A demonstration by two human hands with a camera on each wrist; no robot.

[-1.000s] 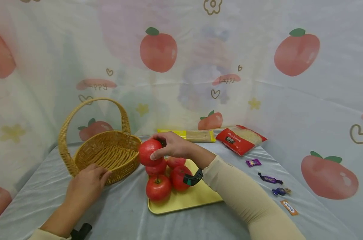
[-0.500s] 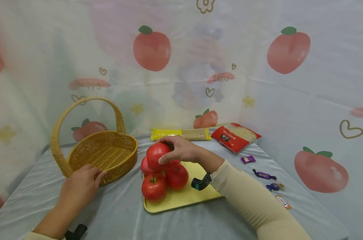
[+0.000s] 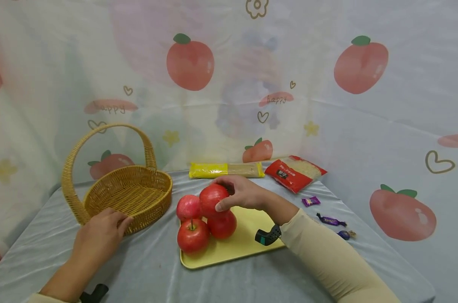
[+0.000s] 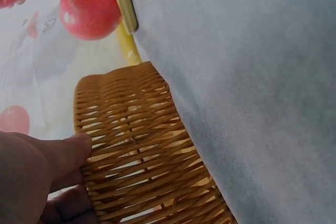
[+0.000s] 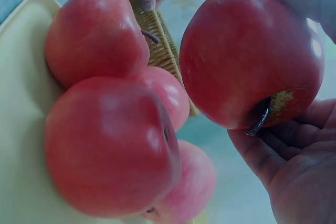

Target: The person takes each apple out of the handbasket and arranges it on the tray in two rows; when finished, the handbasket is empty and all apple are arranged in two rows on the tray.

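My right hand (image 3: pixel 246 193) holds a red apple (image 3: pixel 212 199) above the yellow tray (image 3: pixel 251 235), thumb on one side and fingers on the other. Its dark stem shows in the right wrist view. Beneath and beside it several more apples sit on the tray, among them a front one (image 3: pixel 193 236) with its stem up and a paler one (image 3: pixel 188 207) behind. The held apple covers part of that group. At the left, my left hand (image 3: pixel 98 235) grips the near rim of a handled wicker basket (image 3: pixel 153 212); the left wrist view shows its thumb (image 4: pixel 73 153) against the weave.
A yellow-wrapped packet (image 3: pixel 210 170) lies at the back of the cloth-covered table. Right of it is a red food bag (image 3: pixel 293 174). Small wrapped sweets, including a purple one (image 3: pixel 330 221), lie along the right side. A printed curtain (image 3: pixel 229 63) closes off the back.
My right hand has moved the apple rightward, away from the basket and over the tray's apples. My left hand stays at the basket rim. The head view has shifted slightly.
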